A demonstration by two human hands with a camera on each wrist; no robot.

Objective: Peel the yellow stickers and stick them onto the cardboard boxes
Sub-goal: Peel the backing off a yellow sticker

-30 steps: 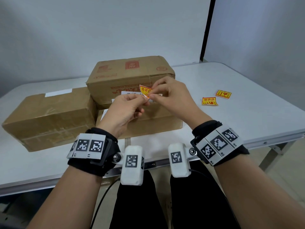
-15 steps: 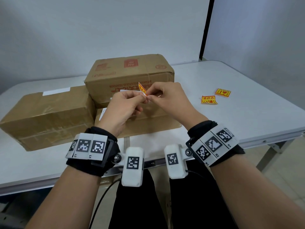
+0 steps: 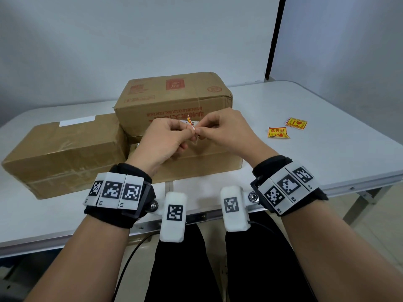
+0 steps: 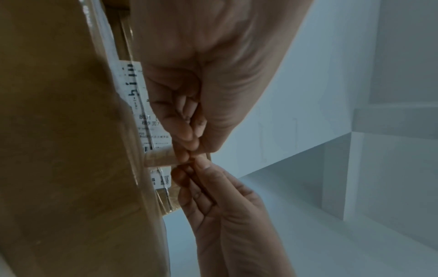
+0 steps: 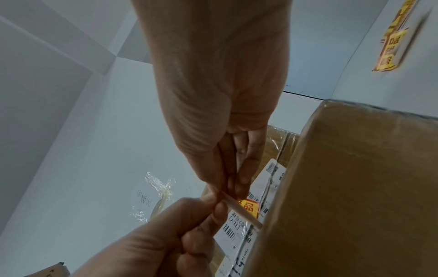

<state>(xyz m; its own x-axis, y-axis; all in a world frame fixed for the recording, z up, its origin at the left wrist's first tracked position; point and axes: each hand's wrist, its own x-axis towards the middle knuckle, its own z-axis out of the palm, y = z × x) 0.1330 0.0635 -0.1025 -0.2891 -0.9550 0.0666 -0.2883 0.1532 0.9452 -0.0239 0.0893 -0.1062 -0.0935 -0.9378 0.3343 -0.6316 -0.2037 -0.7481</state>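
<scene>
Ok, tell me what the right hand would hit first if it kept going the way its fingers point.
Probably the left hand: the right hand points at it, fingertips almost meeting on the sticker.

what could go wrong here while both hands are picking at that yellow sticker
1. Both the left hand and the right hand pinch the same small yellow sticker at one edge; pulling apart could tear or crease it.
2. The grip covers most of it, so the peeled adhesive may fold onto itself or cling to a fingertip.
3. It is held right over the white shipping label on the low cardboard box; it might land on the barcode.
</scene>
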